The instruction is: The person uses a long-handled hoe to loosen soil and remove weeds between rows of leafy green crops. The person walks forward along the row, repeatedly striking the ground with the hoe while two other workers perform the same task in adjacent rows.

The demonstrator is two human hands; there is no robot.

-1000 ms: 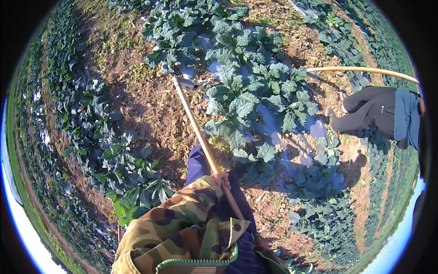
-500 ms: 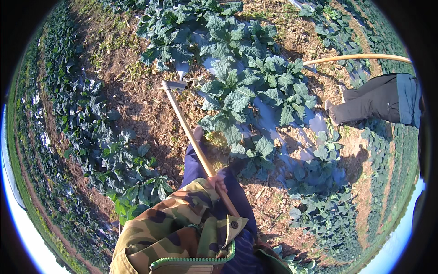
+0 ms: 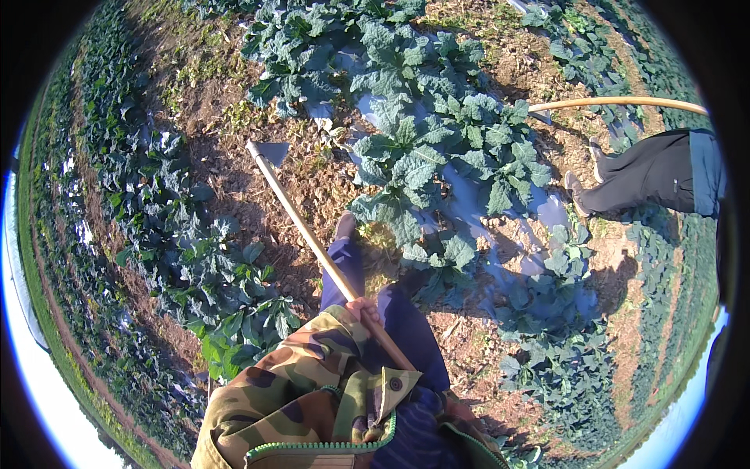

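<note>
My left hand (image 3: 365, 311), at the end of a camouflage sleeve (image 3: 285, 367), is closed round a hoe's wooden handle (image 3: 305, 234), which slants up and left across my blue-trousered legs (image 3: 414, 336). The handle's lower end disappears behind my jacket. The metal hoe head (image 3: 272, 153) is over dry, clod-covered soil (image 3: 219, 148), left of a row of leafy dark green plants (image 3: 406, 164). My right hand is not visible.
Another person in dark trousers (image 3: 633, 176) stands at the right; their curved pole-handled hoe (image 3: 617, 102) reaches toward the middle row. Pale blue plastic sheeting (image 3: 469, 207) lies beneath the plants. More crop rows (image 3: 148, 234) run along both sides.
The head of my hoe has swung left, away from the middle plants, onto the bare soil strip. My left hand still grips the handle. The other person has moved only slightly.
</note>
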